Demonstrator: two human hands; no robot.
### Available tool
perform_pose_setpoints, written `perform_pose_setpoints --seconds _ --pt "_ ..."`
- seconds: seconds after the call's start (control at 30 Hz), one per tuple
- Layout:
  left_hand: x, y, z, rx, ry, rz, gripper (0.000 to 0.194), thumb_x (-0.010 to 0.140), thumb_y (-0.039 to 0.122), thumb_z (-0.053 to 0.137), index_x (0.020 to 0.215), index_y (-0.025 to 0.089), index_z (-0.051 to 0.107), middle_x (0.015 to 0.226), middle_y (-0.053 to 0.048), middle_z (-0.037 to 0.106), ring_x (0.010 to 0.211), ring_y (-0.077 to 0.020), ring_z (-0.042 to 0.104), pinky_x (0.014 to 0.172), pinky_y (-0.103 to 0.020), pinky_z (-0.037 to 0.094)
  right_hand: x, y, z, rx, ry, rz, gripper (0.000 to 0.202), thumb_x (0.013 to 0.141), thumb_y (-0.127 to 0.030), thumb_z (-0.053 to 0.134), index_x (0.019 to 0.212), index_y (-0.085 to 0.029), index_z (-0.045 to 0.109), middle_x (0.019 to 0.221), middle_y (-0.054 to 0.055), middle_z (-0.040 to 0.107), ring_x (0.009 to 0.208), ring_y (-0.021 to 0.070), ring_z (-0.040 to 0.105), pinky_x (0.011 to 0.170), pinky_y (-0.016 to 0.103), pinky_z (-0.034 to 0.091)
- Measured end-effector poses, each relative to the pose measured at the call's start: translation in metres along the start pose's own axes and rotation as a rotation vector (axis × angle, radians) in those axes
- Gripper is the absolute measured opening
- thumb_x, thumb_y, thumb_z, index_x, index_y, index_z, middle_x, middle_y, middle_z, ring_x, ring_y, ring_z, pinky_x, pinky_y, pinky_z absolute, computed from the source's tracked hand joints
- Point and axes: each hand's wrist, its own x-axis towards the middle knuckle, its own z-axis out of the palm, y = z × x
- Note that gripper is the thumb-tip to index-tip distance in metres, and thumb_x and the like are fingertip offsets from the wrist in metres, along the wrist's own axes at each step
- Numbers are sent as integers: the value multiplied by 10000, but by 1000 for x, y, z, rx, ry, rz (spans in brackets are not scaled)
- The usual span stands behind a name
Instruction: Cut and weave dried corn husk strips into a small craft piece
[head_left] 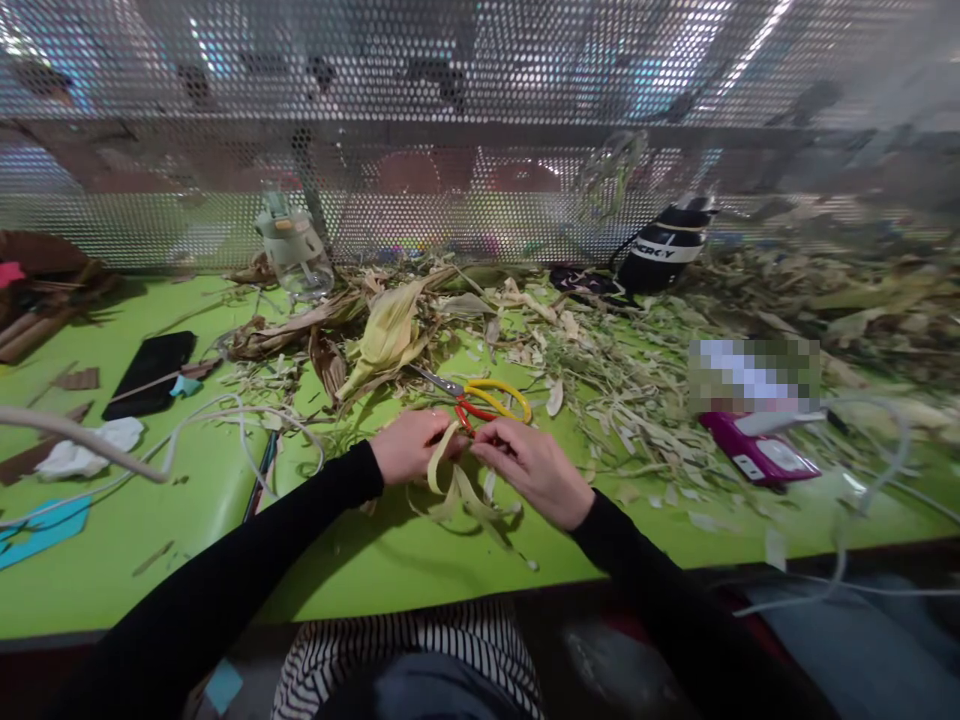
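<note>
Close together over the green table (352, 560), my left hand (409, 447) and my right hand (532, 465) both have their fingers closed on pale yellow-green corn husk strips (474, 500). The strips curl and hang down between the hands to the tabletop. Just beyond my fingertips lie scissors (491, 395) with red and yellow handles, their blades pointing away to the left. A bundled yellow husk piece (388, 330) rests behind the scissors, its narrow end toward me. The exact spot where my fingertips meet is partly hidden.
Husk scraps (622, 400) cover the back and right. A clear bottle (296, 245) and a black bottle (667, 245) stand by the perforated metal screen (465, 220). To the left lie a black phone (154, 372), white cable (244, 425) and tissue (90, 447); a magenta device (761, 447) sits right.
</note>
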Motion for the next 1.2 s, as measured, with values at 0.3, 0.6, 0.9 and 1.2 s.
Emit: perform_pose_setpoints --seconds 0.3,0.6,0.9,1.2 --pt "2 3 8 261 -126 97 275 887 303 406 745 136 572 725 -48 551 642 -143 494 637 -256 396 4 1 3 156 -33 114 284 885 -394 498 724 -170 567 551 -37 509 476 87 430 482 209 325" --pt "-1 3 13 134 56 275 177 839 186 401 787 146 565 831 -91 601 752 -179 555 716 -290 463 12 -3 -1 104 74 14 228 910 -317 447 1005 -188 610 946 78 652 844 187 604 709 308 475" --pt "-3 2 12 35 27 285 169 841 241 407 713 167 489 735 -47 543 669 -144 495 656 -254 425 24 11 -13 101 21 21 207 893 -315 480 834 -183 627 734 23 651 631 143 578 586 261 439" --pt "-2 3 6 -127 71 164 167 829 248 429 688 169 471 689 -11 509 611 -117 457 613 -239 412 35 12 -14 119 -106 -147 218 878 -241 492 1048 -190 619 995 54 675 822 159 616 727 283 473"
